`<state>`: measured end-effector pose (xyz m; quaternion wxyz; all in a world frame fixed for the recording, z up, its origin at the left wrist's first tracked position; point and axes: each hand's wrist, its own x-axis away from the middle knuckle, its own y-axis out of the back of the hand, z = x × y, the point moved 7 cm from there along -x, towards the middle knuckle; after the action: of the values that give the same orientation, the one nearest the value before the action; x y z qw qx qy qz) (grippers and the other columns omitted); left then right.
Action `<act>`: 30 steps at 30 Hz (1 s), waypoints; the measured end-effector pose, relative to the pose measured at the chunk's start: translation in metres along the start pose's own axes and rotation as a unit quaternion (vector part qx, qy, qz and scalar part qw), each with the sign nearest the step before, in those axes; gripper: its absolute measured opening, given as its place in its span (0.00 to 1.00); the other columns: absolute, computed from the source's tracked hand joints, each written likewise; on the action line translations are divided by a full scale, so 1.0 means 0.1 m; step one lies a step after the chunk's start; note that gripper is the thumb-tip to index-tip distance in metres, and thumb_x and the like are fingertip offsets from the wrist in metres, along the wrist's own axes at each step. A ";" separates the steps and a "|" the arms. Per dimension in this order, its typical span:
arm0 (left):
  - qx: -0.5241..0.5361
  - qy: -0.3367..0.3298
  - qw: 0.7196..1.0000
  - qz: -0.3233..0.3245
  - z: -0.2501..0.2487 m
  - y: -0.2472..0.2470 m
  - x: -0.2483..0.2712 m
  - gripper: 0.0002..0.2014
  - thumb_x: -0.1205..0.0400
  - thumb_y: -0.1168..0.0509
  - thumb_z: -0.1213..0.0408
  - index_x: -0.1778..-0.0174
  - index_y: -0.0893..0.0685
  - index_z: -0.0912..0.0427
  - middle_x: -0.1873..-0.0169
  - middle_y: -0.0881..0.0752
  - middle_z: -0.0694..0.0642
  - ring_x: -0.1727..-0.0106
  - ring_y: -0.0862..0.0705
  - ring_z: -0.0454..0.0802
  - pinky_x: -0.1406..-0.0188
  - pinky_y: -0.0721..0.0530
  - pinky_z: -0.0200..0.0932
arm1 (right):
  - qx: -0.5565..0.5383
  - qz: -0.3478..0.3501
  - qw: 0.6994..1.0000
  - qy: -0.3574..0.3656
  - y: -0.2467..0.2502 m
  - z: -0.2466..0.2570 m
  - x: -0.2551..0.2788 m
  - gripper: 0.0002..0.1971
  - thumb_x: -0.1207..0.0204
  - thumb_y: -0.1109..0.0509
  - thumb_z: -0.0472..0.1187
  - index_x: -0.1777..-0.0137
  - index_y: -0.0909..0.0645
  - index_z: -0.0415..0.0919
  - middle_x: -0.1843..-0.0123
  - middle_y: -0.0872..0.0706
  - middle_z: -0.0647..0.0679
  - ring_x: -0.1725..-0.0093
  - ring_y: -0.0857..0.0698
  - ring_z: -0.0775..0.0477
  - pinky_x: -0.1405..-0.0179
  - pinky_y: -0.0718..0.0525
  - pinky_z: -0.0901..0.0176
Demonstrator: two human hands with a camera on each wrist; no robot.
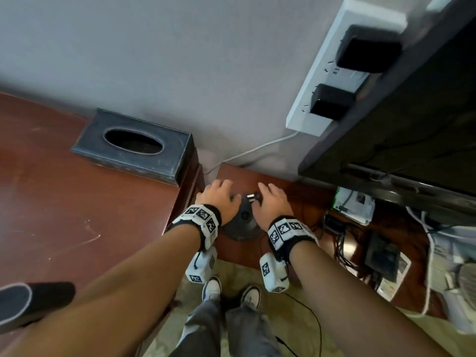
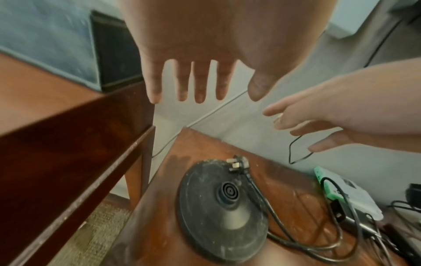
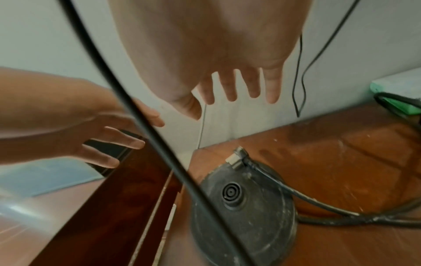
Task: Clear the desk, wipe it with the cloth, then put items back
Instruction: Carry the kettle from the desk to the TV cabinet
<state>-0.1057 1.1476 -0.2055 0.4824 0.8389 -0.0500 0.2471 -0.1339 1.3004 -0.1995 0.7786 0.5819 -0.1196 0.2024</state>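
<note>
A dusty round black kettle base point(image 1: 240, 224) lies on a low wooden side table point(image 1: 291, 191) beside the taller brown desk point(image 1: 64, 202). Its plug point(image 2: 237, 163) rests on the base's far rim, and its black cord point(image 2: 273, 221) trails off to the right. My left hand point(image 1: 219, 195) and right hand point(image 1: 270, 199) hover side by side just above the base. Both palms face down with fingers spread, and neither holds anything. The wrist views show the left hand point(image 2: 223, 84) and right hand point(image 3: 209, 97) clear of the base point(image 3: 246, 207). No cloth is in view.
A black tissue box point(image 1: 134, 145) sits on the desk's back right corner, and a dark object point(image 1: 33, 302) at its near left edge. A power strip point(image 1: 342, 73) with two black adapters hangs on the wall. Cables and boxes point(image 1: 360, 228) crowd the side table under a dark screen point(image 1: 412, 112).
</note>
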 end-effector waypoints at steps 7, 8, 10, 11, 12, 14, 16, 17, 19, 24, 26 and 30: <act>-0.034 -0.019 0.997 -0.072 0.01 0.58 0.64 0.27 0.15 0.44 0.43 0.19 0.33 0.45 0.20 0.32 0.50 0.20 0.32 0.53 0.23 0.31 0.59 | 0.023 -0.034 0.998 0.045 0.38 0.35 0.46 0.30 0.16 0.40 0.52 0.14 0.41 0.54 0.12 0.43 0.48 0.14 0.47 0.37 0.22 0.33 0.36; -0.031 -0.015 0.996 -0.087 0.02 0.66 0.75 0.27 0.15 0.44 0.43 0.19 0.33 0.46 0.20 0.31 0.50 0.21 0.31 0.53 0.24 0.31 0.59 | 0.024 -0.042 0.997 0.057 0.43 0.40 0.54 0.30 0.16 0.40 0.52 0.14 0.40 0.53 0.13 0.40 0.47 0.15 0.44 0.37 0.23 0.32 0.37; -0.007 -0.002 0.994 -0.106 0.07 0.79 0.97 0.28 0.15 0.45 0.42 0.19 0.32 0.47 0.20 0.31 0.50 0.22 0.29 0.54 0.24 0.29 0.58 | 0.029 -0.054 0.995 0.084 0.51 0.52 0.72 0.29 0.15 0.40 0.52 0.15 0.38 0.51 0.15 0.37 0.45 0.16 0.41 0.39 0.24 0.31 0.38; 0.002 0.002 0.994 -0.113 0.10 0.84 1.08 0.28 0.15 0.45 0.41 0.19 0.31 0.47 0.20 0.30 0.50 0.22 0.29 0.55 0.24 0.29 0.58 | 0.030 -0.061 0.993 0.097 0.54 0.57 0.82 0.29 0.16 0.39 0.51 0.15 0.38 0.51 0.16 0.36 0.45 0.17 0.40 0.39 0.25 0.31 0.39; 0.007 0.006 0.992 -0.122 0.12 0.89 1.19 0.28 0.15 0.45 0.41 0.19 0.31 0.47 0.21 0.30 0.51 0.22 0.28 0.55 0.24 0.29 0.58 | 0.031 -0.069 0.991 0.108 0.57 0.62 0.92 0.29 0.16 0.39 0.52 0.16 0.37 0.51 0.16 0.35 0.45 0.18 0.39 0.39 0.25 0.30 0.38; 0.008 0.017 0.989 -0.146 0.17 0.99 1.42 0.28 0.15 0.44 0.41 0.20 0.31 0.46 0.21 0.29 0.51 0.22 0.28 0.56 0.24 0.29 0.60 | 0.039 -0.080 0.988 0.129 0.63 0.73 1.12 0.29 0.16 0.39 0.52 0.16 0.36 0.51 0.18 0.33 0.45 0.19 0.37 0.39 0.26 0.29 0.38; 0.014 0.027 0.986 -0.164 0.25 1.07 1.67 0.29 0.16 0.45 0.40 0.20 0.31 0.45 0.21 0.30 0.51 0.22 0.29 0.56 0.24 0.29 0.60 | 0.054 -0.082 0.983 0.152 0.66 0.88 1.32 0.28 0.17 0.39 0.52 0.17 0.36 0.51 0.19 0.32 0.44 0.20 0.36 0.38 0.27 0.29 0.38; 0.016 0.031 0.985 -0.171 0.29 1.11 1.80 0.29 0.17 0.45 0.39 0.20 0.31 0.45 0.20 0.30 0.51 0.22 0.29 0.56 0.24 0.29 0.61 | 0.061 -0.085 0.981 0.164 0.67 0.97 1.41 0.28 0.17 0.39 0.53 0.17 0.36 0.51 0.19 0.32 0.44 0.21 0.36 0.38 0.28 0.28 0.38; 0.014 0.042 0.981 -0.188 0.40 1.22 2.02 0.28 0.17 0.45 0.39 0.21 0.29 0.45 0.20 0.30 0.50 0.22 0.29 0.55 0.24 0.30 0.61 | 0.070 -0.090 0.975 0.188 0.69 1.19 1.57 0.28 0.17 0.40 0.53 0.18 0.35 0.51 0.21 0.31 0.43 0.21 0.35 0.38 0.28 0.28 0.39; 0.026 0.097 0.964 -0.246 0.88 1.57 2.56 0.28 0.15 0.45 0.41 0.20 0.29 0.46 0.20 0.31 0.49 0.22 0.30 0.56 0.23 0.31 0.60 | 0.079 -0.080 0.959 0.260 0.65 1.89 1.91 0.29 0.16 0.42 0.55 0.16 0.38 0.50 0.17 0.34 0.45 0.18 0.37 0.41 0.26 0.32 0.38; 0.037 0.115 0.956 -0.267 1.15 1.69 2.78 0.27 0.16 0.46 0.41 0.21 0.29 0.46 0.21 0.29 0.50 0.23 0.28 0.56 0.25 0.29 0.60 | 0.084 -0.075 0.951 0.289 0.57 2.21 2.06 0.30 0.16 0.43 0.55 0.16 0.38 0.49 0.17 0.32 0.46 0.19 0.35 0.41 0.26 0.32 0.38; 0.058 0.162 0.937 -0.304 1.77 1.92 3.24 0.26 0.15 0.45 0.42 0.22 0.27 0.47 0.23 0.27 0.52 0.25 0.26 0.57 0.25 0.28 0.59 | 0.086 -0.049 0.939 0.330 0.29 2.91 2.35 0.31 0.17 0.43 0.55 0.15 0.38 0.49 0.17 0.31 0.47 0.19 0.34 0.41 0.24 0.33 0.37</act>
<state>0.1805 0.9481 0.0219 0.4865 0.7892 0.3010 0.2233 0.0766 1.0711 0.0107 0.7303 0.5523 0.1907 0.3538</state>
